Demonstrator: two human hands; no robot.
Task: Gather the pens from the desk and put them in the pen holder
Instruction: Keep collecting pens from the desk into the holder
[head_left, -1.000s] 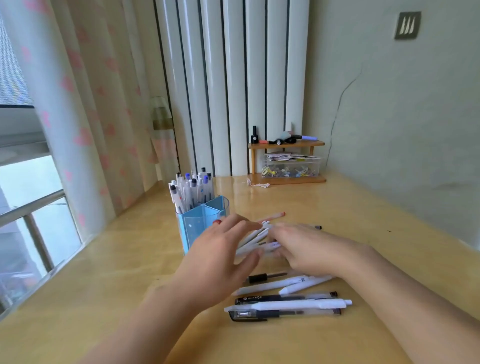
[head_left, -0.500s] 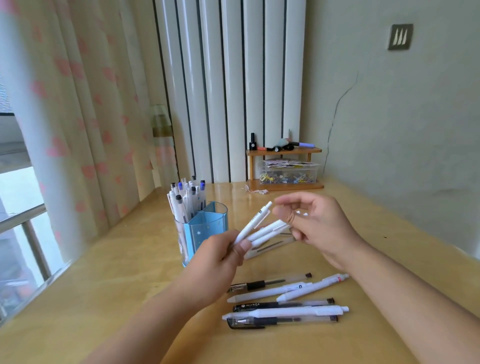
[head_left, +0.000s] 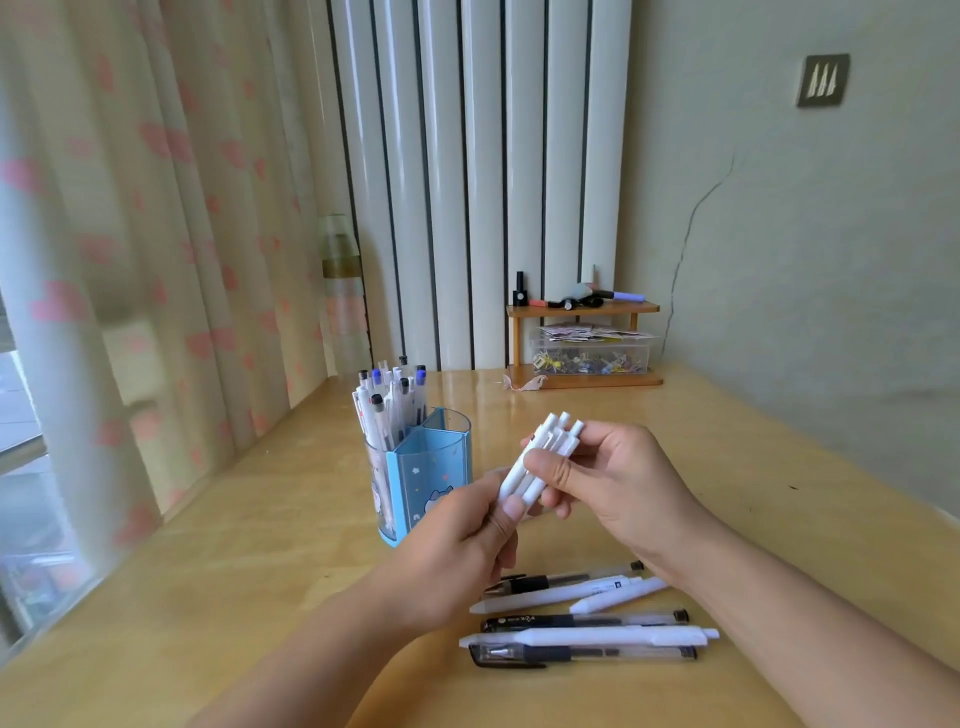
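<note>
Both hands hold one bundle of white pens (head_left: 545, 452) above the desk, tilted up to the right. My left hand (head_left: 457, 540) grips its lower end; my right hand (head_left: 618, 483) wraps its upper part. The blue pen holder (head_left: 426, 478) stands just left of the bundle, with several pens (head_left: 389, 405) upright in its rear compartment. Several more pens (head_left: 587, 618), white and clear with black grips, lie side by side on the desk below my hands.
A small wooden shelf (head_left: 584, 312) with a clear box (head_left: 592, 356) of small items stands at the back by the wall. A curtain (head_left: 130, 260) and window run along the left. The wooden desk (head_left: 234, 571) stretches left and right of the holder.
The hands went from pressing pens together on the desk to lifting a bundle. Since half a second ago the splayed pens are drawn into one tight bunch, held higher.
</note>
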